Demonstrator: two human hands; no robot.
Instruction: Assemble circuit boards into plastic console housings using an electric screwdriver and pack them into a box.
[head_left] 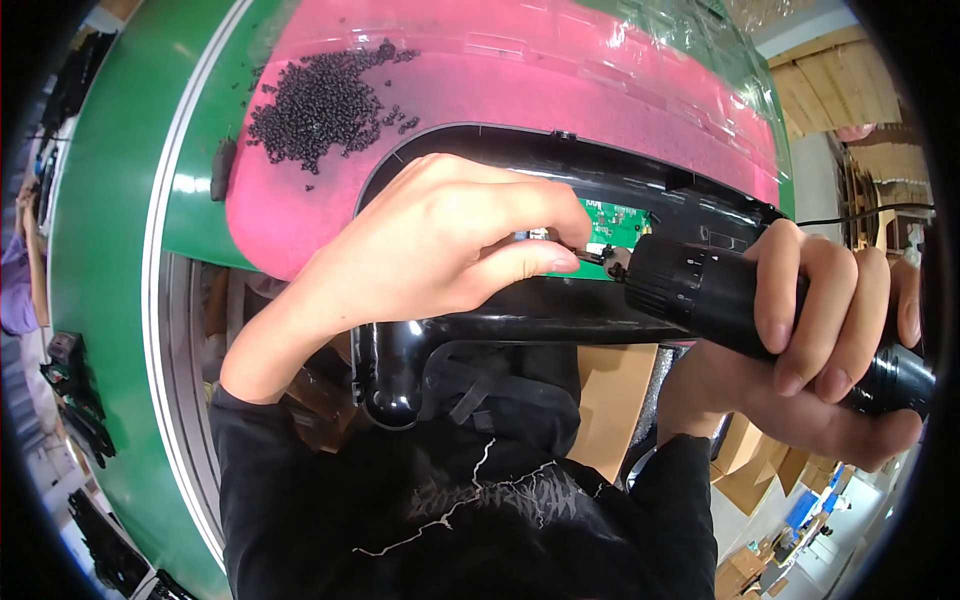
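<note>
My right hand (830,310) is wrapped round a black electric screwdriver (690,282), which lies nearly level with its nose toward the left. My left hand (460,225) has thumb and forefinger pinched just at the screwdriver's bit. Whatever sits between those fingertips is too small and covered to name. Below both hands is a long, glossy black plastic housing (600,165), curved at its left end. Inside it a green circuit board (620,222) shows between my left fingers and the screwdriver; the rest is hidden.
A heap of small black screws (320,105) is spread on a pink mat (300,215) at the far left. Clear plastic trays (640,60) cover the mat's far side. A small black cylinder (222,170) lies by its left edge. Cardboard boxes (750,450) stand lower right.
</note>
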